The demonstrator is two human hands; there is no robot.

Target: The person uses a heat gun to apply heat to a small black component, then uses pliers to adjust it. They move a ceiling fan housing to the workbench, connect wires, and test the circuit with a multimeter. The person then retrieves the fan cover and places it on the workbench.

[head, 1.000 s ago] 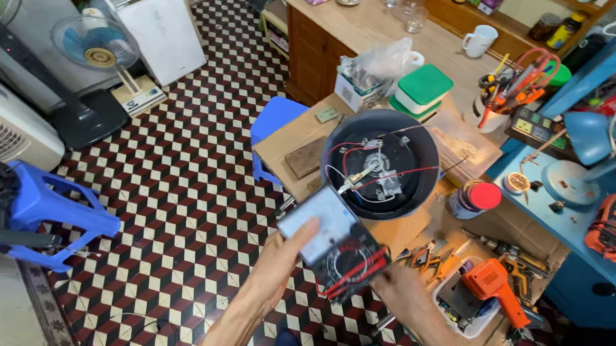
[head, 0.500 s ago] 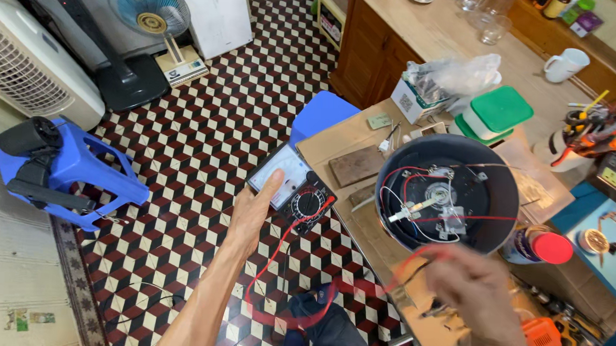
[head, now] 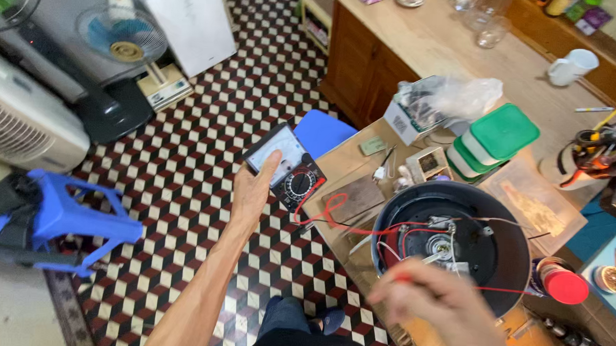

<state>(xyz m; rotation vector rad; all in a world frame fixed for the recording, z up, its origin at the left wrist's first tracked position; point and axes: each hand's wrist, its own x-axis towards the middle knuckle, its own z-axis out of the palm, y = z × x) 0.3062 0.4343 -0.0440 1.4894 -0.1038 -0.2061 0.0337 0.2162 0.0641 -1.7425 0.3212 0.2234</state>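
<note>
My left hand [head: 253, 191] holds a black analogue meter [head: 285, 166] with a white dial face, out over the tiled floor beside the workbench. A red lead [head: 327, 212] runs from the meter across the wooden bench [head: 353, 164] to a round black appliance base [head: 457, 245] lying upside down with wires and a small mechanism showing inside. My right hand [head: 440, 310], blurred, hovers at the near rim of that base and pinches a thin red probe [head: 404, 279].
A red-capped can [head: 559, 282] stands right of the base. Green-lidded tubs [head: 493, 139], a small box with a plastic bag [head: 428, 105] and a white mug [head: 572, 67] sit farther back. A blue stool [head: 56, 221] lies tipped on the floor at left, near fans [head: 120, 37].
My left hand has carried the meter up and away from the bench edge. My right hand has come in from the right over the black base, and the view has swung.
</note>
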